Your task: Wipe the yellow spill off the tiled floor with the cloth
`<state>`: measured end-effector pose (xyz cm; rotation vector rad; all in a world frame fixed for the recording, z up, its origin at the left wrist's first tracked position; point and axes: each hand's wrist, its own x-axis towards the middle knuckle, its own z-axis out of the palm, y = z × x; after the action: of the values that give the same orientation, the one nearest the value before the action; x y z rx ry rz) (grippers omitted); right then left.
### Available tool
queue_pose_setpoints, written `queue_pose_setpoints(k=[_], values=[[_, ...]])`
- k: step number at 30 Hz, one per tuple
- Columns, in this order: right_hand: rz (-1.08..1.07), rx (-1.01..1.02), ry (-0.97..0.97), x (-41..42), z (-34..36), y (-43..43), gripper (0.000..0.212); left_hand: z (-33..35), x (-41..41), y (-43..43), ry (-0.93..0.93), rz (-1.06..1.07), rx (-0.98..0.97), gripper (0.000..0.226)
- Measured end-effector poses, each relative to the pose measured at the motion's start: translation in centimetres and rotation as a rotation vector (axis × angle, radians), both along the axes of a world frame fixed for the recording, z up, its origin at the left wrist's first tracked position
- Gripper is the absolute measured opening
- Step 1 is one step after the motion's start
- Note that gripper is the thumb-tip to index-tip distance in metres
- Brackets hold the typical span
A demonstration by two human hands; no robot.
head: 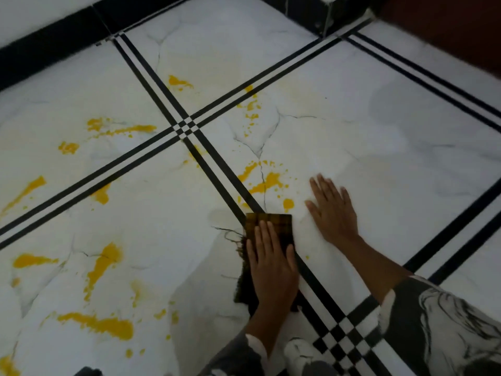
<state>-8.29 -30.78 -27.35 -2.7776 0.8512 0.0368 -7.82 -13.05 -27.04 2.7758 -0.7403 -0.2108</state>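
Note:
A dark plaid cloth (282, 226) with frayed threads lies flat on the white marble-patterned tiled floor (379, 131), across a black stripe. My left hand (271, 264) presses flat on top of it, fingers together. My right hand (332, 210) rests palm-down on the bare tile to the right, fingers spread, holding nothing. Yellow spill (267, 180) splashes lie just beyond the cloth. More yellow spill patches (100, 267) spread over the tiles to the left and far side.
Double black stripes (187, 128) cross the floor between tiles. A black skirting (48, 47) runs along the far wall. A dark brown surface (447, 28) fills the top right corner. My patterned sleeves (439, 329) show at the bottom right.

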Motion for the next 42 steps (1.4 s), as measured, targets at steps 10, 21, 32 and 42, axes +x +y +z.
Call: queue_pose_setpoints(k=[10, 21, 32, 42], values=[[-0.034, -0.025, -0.003, -3.4, -0.2, -2.5, 0.066, -0.5, 10.2, -6.0, -0.053, -0.077, 0.013, 0.065], [-0.038, -0.052, 0.019, -3.2, -0.6, -2.8, 0.061, -0.1, 9.3, -11.3, -0.020, -0.276, 0.000, 0.063], [-0.139, -0.017, -0.143, 3.1, 0.7, -1.1, 0.060, -0.2, 8.0, -8.9, -0.035, -0.194, -0.001, 0.061], [-0.104, -0.030, -0.098, 3.3, -0.5, -1.8, 0.061, -0.7, 16.9, 0.3, -0.068, 0.210, 0.020, 0.066]])
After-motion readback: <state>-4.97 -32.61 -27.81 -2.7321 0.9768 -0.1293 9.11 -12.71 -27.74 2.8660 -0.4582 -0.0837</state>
